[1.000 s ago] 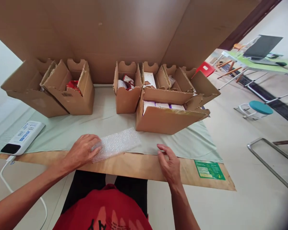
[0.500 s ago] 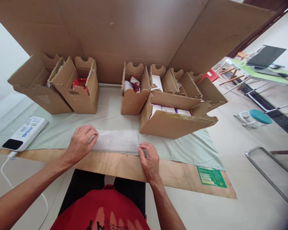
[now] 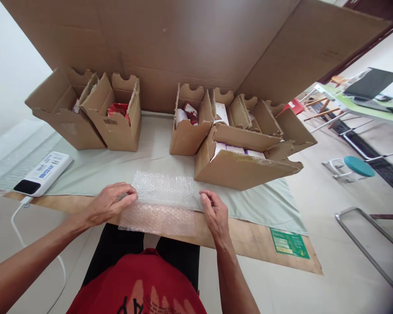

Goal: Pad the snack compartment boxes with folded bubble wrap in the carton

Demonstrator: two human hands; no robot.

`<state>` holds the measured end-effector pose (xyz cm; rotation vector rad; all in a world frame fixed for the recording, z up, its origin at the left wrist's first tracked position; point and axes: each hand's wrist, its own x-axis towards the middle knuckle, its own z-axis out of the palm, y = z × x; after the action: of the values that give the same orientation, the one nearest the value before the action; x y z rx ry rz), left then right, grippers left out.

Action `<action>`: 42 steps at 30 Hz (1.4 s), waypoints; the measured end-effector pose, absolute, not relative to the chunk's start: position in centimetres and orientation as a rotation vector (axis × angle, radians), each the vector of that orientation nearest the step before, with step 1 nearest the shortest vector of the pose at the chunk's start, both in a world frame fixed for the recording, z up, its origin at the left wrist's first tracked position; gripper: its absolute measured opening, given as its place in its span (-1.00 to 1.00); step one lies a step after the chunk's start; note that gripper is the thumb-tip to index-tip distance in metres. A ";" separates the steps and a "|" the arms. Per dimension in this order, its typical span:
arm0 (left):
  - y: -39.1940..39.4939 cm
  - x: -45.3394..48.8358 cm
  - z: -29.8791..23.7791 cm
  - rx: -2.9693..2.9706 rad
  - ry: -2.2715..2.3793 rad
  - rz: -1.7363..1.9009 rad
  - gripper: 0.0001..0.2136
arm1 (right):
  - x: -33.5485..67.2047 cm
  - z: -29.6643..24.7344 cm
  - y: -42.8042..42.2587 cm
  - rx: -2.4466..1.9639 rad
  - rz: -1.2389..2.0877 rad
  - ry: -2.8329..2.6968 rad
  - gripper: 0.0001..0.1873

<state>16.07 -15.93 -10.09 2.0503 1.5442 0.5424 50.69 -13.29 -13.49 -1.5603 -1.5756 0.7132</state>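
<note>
Bubble wrap (image 3: 163, 189) is spread at the near middle of the table, its far part laid on the pale cloth (image 3: 157, 144), its near part over the bare wood strip (image 3: 245, 235). Its left edge is met by the left hand (image 3: 113, 200); thumb and fingertips are bent close together there, but whether the film is actually pinched cannot be told. The right hand (image 3: 216, 216) is placed just right of the wrap, apart from it, fingers loosely curled, thumb clear of them, nothing seen held. Beyond the right hand a long box (image 3: 245, 170) is set, with white packs (image 3: 236, 149) lined up inside. A narrow box (image 3: 187, 139) is stood at its far left, a red item (image 3: 191, 112) seen inside. At far left two more boxes are stood side by side: the left box (image 3: 70, 133) and the barcoded box (image 3: 126, 135), the latter with red packets (image 3: 118, 109) inside. All are backed by a tall cardboard panel (image 3: 183, 52). At near left a white device (image 3: 46, 172) is placed, a white cable (image 3: 16, 226) plugged in. A green label (image 3: 290, 243) is fixed at the near right corner.
</note>
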 end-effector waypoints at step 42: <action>-9.9 19.3 -15.4 2.494 1.898 0.331 -0.39 | 42.4 -15.9 -7.0 -1.557 0.184 -2.408 -0.46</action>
<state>19.27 -9.95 -15.43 2.4945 1.8982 0.3311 42.40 -7.05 -15.88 -1.5572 -2.4078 0.1840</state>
